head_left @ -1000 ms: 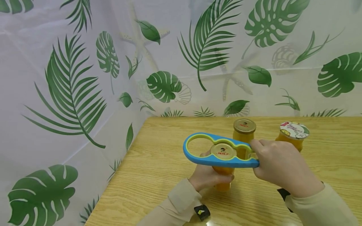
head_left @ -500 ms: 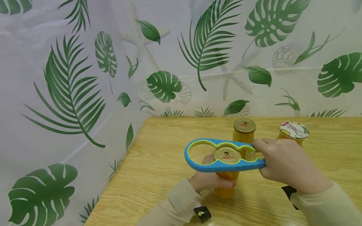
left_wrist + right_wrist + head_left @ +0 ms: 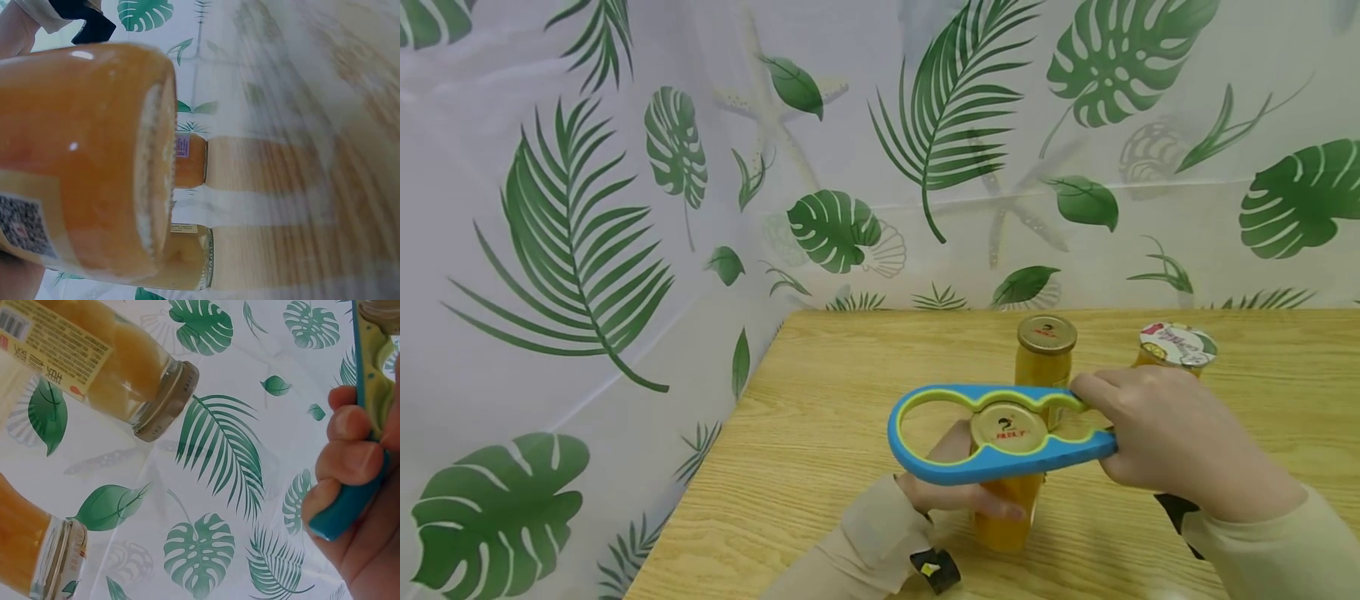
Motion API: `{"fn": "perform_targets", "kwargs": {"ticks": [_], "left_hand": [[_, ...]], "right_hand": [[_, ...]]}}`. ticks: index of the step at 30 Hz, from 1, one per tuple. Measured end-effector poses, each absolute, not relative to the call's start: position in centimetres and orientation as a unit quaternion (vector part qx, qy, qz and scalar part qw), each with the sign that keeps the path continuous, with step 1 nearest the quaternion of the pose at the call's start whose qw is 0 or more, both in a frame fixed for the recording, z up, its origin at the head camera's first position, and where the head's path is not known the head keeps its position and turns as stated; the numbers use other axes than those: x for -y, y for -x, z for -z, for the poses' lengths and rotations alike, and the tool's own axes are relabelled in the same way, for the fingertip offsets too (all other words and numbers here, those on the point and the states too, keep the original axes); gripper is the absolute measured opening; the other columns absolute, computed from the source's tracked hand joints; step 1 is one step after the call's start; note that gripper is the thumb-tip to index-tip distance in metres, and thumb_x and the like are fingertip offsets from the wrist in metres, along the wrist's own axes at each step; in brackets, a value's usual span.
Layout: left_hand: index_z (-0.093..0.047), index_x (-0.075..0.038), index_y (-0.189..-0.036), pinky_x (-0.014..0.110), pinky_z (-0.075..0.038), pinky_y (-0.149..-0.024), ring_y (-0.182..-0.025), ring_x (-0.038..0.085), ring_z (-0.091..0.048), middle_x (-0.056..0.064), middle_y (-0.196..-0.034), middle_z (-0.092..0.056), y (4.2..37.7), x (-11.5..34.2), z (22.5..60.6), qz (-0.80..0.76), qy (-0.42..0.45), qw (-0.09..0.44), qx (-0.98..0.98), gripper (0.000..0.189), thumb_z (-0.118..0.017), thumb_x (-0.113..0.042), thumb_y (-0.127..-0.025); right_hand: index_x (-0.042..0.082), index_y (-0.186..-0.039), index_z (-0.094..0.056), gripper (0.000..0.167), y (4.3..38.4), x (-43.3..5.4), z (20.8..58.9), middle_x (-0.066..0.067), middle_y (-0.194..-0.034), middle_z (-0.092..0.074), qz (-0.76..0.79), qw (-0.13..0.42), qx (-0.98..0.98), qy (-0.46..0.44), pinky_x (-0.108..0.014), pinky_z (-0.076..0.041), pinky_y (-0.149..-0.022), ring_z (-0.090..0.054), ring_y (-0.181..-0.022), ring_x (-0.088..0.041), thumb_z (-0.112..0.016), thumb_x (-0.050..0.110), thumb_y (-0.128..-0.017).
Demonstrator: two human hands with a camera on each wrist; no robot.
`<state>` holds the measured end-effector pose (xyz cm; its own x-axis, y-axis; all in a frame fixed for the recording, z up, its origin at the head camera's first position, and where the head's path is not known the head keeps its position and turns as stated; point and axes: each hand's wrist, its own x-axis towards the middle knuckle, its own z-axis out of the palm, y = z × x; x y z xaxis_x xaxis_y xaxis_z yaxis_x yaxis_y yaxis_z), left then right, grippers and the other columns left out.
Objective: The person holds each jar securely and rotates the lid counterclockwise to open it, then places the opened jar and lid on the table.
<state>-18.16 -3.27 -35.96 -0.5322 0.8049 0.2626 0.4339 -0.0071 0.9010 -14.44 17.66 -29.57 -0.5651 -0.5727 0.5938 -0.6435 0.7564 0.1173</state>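
Observation:
My left hand (image 3: 950, 493) grips a glass jar (image 3: 1006, 515) of orange contents, with a gold lid (image 3: 1009, 427) printed in black and red. Its label with a square code and its base show large in the left wrist view, where the base appears raised off the table. A blue and yellow-green multi-loop jar opener (image 3: 973, 472) surrounds the lid with one of its middle loops; the large end loop is vacant. My right hand (image 3: 1183, 433) holds the opener's narrow end, fingers curled round its blue handle (image 3: 350, 506) in the right wrist view.
Behind the held jar stands a second gold-lidded jar (image 3: 1043, 367) with yellowish contents. Farther right, partly behind my right hand, is a squatter jar (image 3: 1178, 344) with a fruit-patterned lid. The wood-grain table (image 3: 820, 400) meets a leaf-printed curtain (image 3: 850, 133) at the back and left.
Both hands have brought the jar and opener nearer to me and slightly right. The opener has turned a little counterclockwise, its handle end swinging up relative to the large loop. Other jars stay put.

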Motion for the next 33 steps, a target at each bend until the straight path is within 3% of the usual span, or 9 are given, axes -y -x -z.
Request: {"fn": "perform_targets", "kwargs": {"ticks": [4, 9, 16, 21, 23, 28, 33], "left_hand": [[-0.041, 0.004, -0.124, 0.024, -0.033, -0.094, -0.103, 0.000, -0.045, 0.020, -0.117, -0.050, 17.6, 3.4, 35.0, -0.540, -0.461, 0.193, -0.677, 0.064, -0.069, 0.011, -0.066], [-0.042, 0.016, -0.115, 0.028, -0.038, -0.092, -0.092, 0.001, -0.051, 0.038, -0.101, -0.048, 17.1, 3.3, 34.1, -0.588, -0.484, 0.266, -0.591, 0.055, -0.060, 0.024, -0.064], [-0.036, 0.020, -0.114, 0.030, -0.040, -0.090, -0.088, 0.005, -0.054, 0.042, -0.097, -0.044, 17.0, 3.1, 34.1, -0.616, -0.475, 0.327, -0.536, 0.057, -0.054, 0.029, -0.060], [-0.034, 0.014, -0.123, 0.030, -0.037, -0.092, -0.093, 0.007, -0.053, 0.041, -0.110, -0.041, 16.9, 3.5, 35.3, -0.633, -0.425, 0.375, -0.527, 0.057, -0.059, 0.016, -0.072], [-0.034, 0.015, -0.124, 0.031, -0.036, -0.093, -0.095, 0.008, -0.053, 0.042, -0.113, -0.038, 17.0, 3.5, 35.8, -0.638, -0.423, 0.391, -0.510, 0.059, -0.066, 0.000, -0.076], [-0.033, 0.019, -0.120, 0.032, -0.034, -0.095, -0.096, 0.011, -0.052, 0.045, -0.110, -0.035, 17.1, 3.3, 36.3, -0.654, -0.428, 0.410, -0.469, 0.071, -0.073, -0.016, -0.073], [-0.032, 0.021, -0.118, 0.034, -0.035, -0.095, -0.095, 0.010, -0.052, 0.046, -0.107, -0.034, 17.1, 3.1, 35.5, -0.638, -0.445, 0.403, -0.481, 0.054, -0.062, 0.013, -0.073]], "right_hand": [[0.018, -0.064, -0.040, 0.036, 14.2, -17.7, 29.5, 0.013, -0.056, -0.024, -0.055, 0.305, 0.885, -0.347, -0.020, -0.019, -0.041, -0.022, -0.045, -0.004, -0.058, 0.000, -0.039], [0.019, -0.066, -0.043, 0.037, 14.0, -17.8, 29.5, 0.014, -0.057, -0.025, -0.055, 0.286, 0.890, -0.350, -0.019, -0.021, -0.041, -0.024, -0.046, -0.003, -0.061, 0.000, -0.039], [0.016, -0.073, -0.052, 0.040, 13.8, -17.9, 29.3, 0.014, -0.061, -0.039, -0.044, 0.282, 0.887, -0.364, -0.023, -0.031, -0.043, -0.033, -0.049, -0.006, -0.065, -0.001, -0.039], [0.011, -0.085, -0.061, 0.047, 13.7, -18.0, 29.2, 0.005, -0.074, -0.057, -0.032, 0.271, 0.888, -0.371, -0.037, -0.045, -0.057, -0.052, -0.062, -0.017, -0.070, -0.002, -0.041], [0.010, -0.089, -0.061, 0.050, 13.7, -18.0, 29.1, 0.002, -0.079, -0.060, -0.031, 0.264, 0.889, -0.373, -0.041, -0.046, -0.063, -0.055, -0.068, -0.021, -0.074, -0.001, -0.042], [0.010, -0.092, -0.061, 0.056, 13.8, -18.0, 29.1, 0.001, -0.081, -0.060, -0.038, 0.264, 0.886, -0.380, -0.043, -0.045, -0.069, -0.056, -0.074, -0.024, -0.080, -0.001, -0.040], [0.010, -0.090, -0.061, 0.056, 13.9, -18.0, 29.0, 0.001, -0.080, -0.059, -0.049, 0.272, 0.878, -0.390, -0.044, -0.045, -0.070, -0.055, -0.074, -0.025, -0.079, -0.003, -0.039]]}}
